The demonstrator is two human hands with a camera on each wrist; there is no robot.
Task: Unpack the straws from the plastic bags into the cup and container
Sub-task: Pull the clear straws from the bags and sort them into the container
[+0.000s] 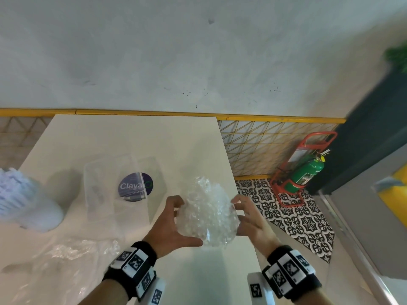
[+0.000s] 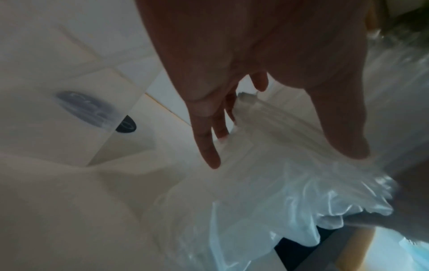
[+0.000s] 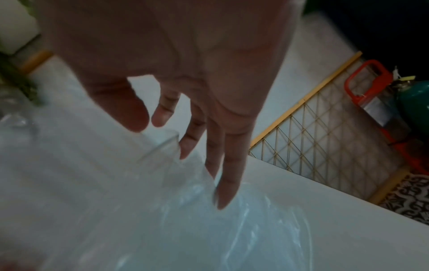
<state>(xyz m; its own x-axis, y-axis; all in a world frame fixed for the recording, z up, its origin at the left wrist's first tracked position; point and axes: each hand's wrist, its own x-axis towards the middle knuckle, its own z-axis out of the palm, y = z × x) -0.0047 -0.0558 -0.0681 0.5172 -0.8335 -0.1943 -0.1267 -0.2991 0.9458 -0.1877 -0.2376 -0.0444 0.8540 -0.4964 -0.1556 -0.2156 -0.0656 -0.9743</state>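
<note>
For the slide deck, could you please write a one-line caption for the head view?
Both hands, left hand and right hand, cradle a crumpled clear plastic bag above the white table.

Both wrist views are smeared, so the straws (image 2: 274, 117) are just pale streaks in the bag (image 2: 267, 198). In the head view the cup (image 1: 26, 201) is blurry and cut off at the left edge. The container (image 1: 123, 186) sticker only reads "Clay", the rest is hidden. Green thing (image 1: 396, 56) top right: too blurred to tell.
</note>
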